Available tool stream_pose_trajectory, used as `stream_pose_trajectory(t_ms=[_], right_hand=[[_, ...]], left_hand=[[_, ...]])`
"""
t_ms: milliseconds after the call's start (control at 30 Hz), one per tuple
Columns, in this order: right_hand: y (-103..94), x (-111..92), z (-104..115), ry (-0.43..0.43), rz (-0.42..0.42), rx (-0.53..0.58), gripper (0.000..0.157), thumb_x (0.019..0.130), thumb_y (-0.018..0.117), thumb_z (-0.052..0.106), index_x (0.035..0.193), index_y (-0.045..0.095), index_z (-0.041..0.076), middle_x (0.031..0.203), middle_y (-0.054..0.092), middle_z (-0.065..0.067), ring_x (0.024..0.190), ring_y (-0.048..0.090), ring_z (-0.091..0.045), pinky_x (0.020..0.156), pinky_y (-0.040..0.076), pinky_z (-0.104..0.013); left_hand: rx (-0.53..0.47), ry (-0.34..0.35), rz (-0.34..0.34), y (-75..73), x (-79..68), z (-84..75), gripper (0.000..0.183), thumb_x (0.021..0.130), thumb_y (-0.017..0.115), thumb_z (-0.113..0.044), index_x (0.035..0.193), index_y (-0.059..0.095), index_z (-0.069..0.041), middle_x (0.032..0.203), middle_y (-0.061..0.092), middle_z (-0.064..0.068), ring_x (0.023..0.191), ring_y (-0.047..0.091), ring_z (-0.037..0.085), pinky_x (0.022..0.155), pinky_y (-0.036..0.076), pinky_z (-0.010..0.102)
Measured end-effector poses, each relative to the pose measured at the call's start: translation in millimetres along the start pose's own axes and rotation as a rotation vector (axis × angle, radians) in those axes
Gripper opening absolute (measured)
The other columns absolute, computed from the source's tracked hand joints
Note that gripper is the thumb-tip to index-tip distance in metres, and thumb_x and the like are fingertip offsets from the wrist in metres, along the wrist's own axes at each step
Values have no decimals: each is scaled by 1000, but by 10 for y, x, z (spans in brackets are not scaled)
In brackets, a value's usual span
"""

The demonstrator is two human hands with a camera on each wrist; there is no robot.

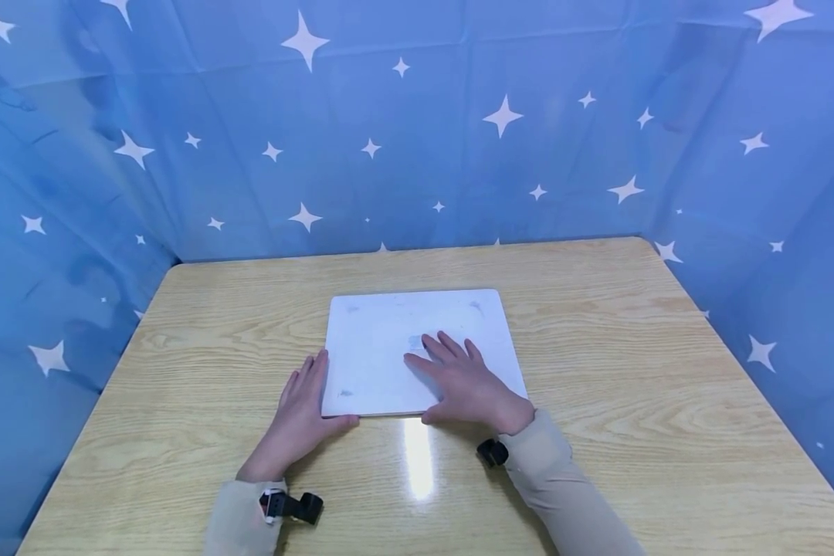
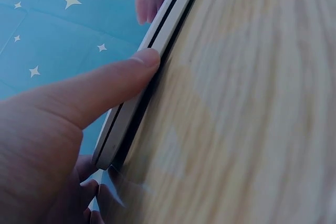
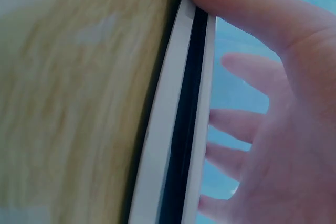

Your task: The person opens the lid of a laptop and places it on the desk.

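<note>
A closed white laptop (image 1: pixel 375 340) lies flat on the table, with faint grey smudges on its lid. My left hand (image 1: pixel 299 421) rests at its near left corner, fingers extended along the left side and the thumb against the front edge. In the left wrist view that thumb (image 2: pixel 110 85) touches the front edge, across the thin dark seam. My right hand (image 1: pixel 469 390) spreads over the near right part of the lid, its thumb at the front edge. Spread fingers (image 3: pixel 236 124) reach over the lid in the right wrist view, beside the dark seam between lid and base.
The light wood table (image 1: pixel 598 332) extends on all sides of the laptop, with a bright light reflection in front of it. Blue curtains (image 1: pixel 424 170) with white stars hang behind the table and along both sides. A small black wrist camera (image 1: pixel 310 508) sits by the left sleeve.
</note>
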State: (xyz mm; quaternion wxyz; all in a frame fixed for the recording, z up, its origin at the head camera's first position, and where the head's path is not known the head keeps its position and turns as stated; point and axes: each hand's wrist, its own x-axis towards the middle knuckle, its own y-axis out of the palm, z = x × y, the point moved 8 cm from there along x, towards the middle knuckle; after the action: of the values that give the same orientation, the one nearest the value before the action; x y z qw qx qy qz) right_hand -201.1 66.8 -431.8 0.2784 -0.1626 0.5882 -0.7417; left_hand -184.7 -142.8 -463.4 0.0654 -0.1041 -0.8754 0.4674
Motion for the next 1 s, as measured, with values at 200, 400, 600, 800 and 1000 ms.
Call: stream_pose_trajectory(t_ms=[200, 400, 600, 800, 1000], right_hand=[[-39, 1, -4, -10, -26, 0, 90, 65, 71, 53, 140, 30, 24, 146, 21, -8, 133, 14, -29, 99, 14, -61], [-80, -23, -9, -15, -61, -18, 90, 63, 72, 55, 139, 33, 26, 144, 27, -6, 132, 19, -26, 99, 18, -59], [-118, -25, 5, -21, -78, -24, 91, 62, 71, 56, 138, 33, 24, 142, 32, -4, 130, 24, -23, 99, 22, -55], [-160, -32, 8, -24, -99, 8, 91, 60, 72, 56, 137, 36, 23, 139, 37, -4, 128, 29, -23, 99, 26, -52], [-196, -41, 1, -18, -102, 16, 89, 59, 73, 55, 135, 39, 22, 135, 42, -3, 126, 33, -23, 99, 28, -48]], left_hand=[[-4, -6, 10, 7, 0, 3, 113, 66, 68, -57, 144, 2, -6, 148, 10, 16, 134, 2, 31, 106, 1, 45], [-9, -10, 15, 14, 16, -7, 114, 66, 68, -57, 144, 1, -7, 147, 11, 16, 134, 2, 31, 106, 1, 44], [-16, -30, 25, 20, 7, 9, 115, 65, 68, -57, 143, 0, -6, 147, 9, 18, 134, 2, 32, 106, 1, 46], [-24, -31, 28, 13, 3, 20, 117, 65, 67, -59, 143, 0, -5, 147, 9, 18, 134, 3, 32, 106, 1, 45], [-44, -29, 19, 19, 25, 49, 117, 65, 68, -59, 143, 1, -4, 146, 12, 21, 133, 6, 33, 106, 2, 44]])
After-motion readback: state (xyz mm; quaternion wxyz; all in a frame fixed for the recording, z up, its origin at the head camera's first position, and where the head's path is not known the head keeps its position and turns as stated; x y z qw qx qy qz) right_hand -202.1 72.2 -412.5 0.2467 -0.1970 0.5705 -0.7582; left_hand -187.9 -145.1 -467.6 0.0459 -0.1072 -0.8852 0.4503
